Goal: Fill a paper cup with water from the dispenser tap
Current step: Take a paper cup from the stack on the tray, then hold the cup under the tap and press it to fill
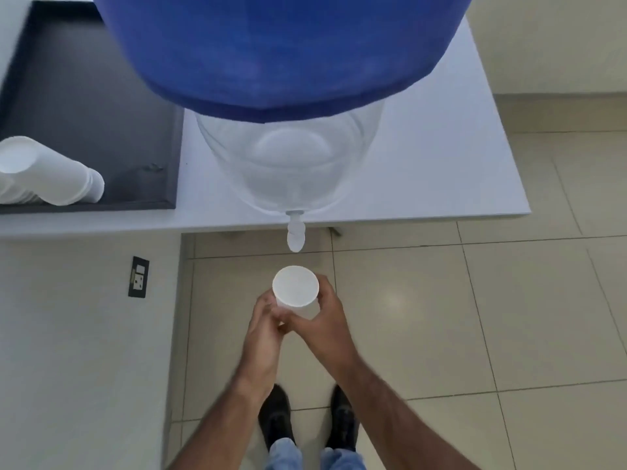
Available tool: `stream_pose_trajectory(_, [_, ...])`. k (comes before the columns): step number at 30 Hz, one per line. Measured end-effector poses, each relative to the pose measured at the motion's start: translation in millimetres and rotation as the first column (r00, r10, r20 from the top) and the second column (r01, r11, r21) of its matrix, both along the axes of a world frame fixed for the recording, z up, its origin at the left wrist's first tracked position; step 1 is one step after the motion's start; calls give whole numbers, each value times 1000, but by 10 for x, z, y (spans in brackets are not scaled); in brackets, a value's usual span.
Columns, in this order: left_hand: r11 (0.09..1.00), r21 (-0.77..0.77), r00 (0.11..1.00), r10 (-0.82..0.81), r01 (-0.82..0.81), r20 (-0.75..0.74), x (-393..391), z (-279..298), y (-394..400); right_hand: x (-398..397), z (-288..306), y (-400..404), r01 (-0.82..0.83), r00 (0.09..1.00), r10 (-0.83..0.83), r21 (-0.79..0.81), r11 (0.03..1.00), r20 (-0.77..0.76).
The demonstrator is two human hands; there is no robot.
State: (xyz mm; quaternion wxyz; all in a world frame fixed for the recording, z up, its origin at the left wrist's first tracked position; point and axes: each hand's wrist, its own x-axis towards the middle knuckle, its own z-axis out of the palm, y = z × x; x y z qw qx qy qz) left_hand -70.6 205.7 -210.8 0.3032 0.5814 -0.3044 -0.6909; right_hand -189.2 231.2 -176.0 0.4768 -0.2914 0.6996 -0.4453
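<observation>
A white paper cup (pixel 296 289) stands upright in front of me, its open mouth facing up, a short way below and in front of the white dispenser tap (pixel 296 236). My left hand (pixel 264 329) wraps the cup's left side and base. My right hand (pixel 322 320) grips its right side, fingers curled around the wall. The tap juts over the counter's front edge from a clear dispenser bowl (pixel 288 164) with a big blue water bottle (pixel 278 49) on top. No water stream is visible.
A white counter (pixel 441 171) carries the dispenser. A dark tray (pixel 101 106) at the left holds a lying stack of white cups (pixel 51 174). A black wall socket (pixel 138 277) sits below the counter. My shoes (pixel 276 418) stand on beige floor tiles.
</observation>
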Motion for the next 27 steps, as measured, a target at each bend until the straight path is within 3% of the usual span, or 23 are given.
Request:
stream_pose_trajectory(5, [961,-270,981,102,-55,163,20,50,-294,-61,-253,-126,13,992,-16,-20,1000,-125])
stream_pose_trajectory(8, [876,-480,963,95,40,253,46,257,-485,-105,-366,-236,-16,984,20,23,1000,-174])
stream_pose_trajectory(10, [764,-623,941,62,169,331,61,406,-559,-120,-427,-309,-28,980,36,46,999,-195])
stream_pose_trajectory(13, [518,-759,887,4,394,463,79,583,-665,-125,-494,-423,-12,978,24,60,998,-206])
stream_pose_trajectory(15, [372,-759,818,-4,535,575,45,663,-737,-121,-535,-489,-8,976,22,67,998,-218])
stream_pose_trajectory(18, [266,-715,734,39,646,678,-15,728,-817,-99,-579,-583,4,975,11,70,998,-221])
stream_pose_trajectory(27, [208,-667,663,101,715,742,-31,788,-860,-66,-774,-709,87,983,-82,22,996,-165])
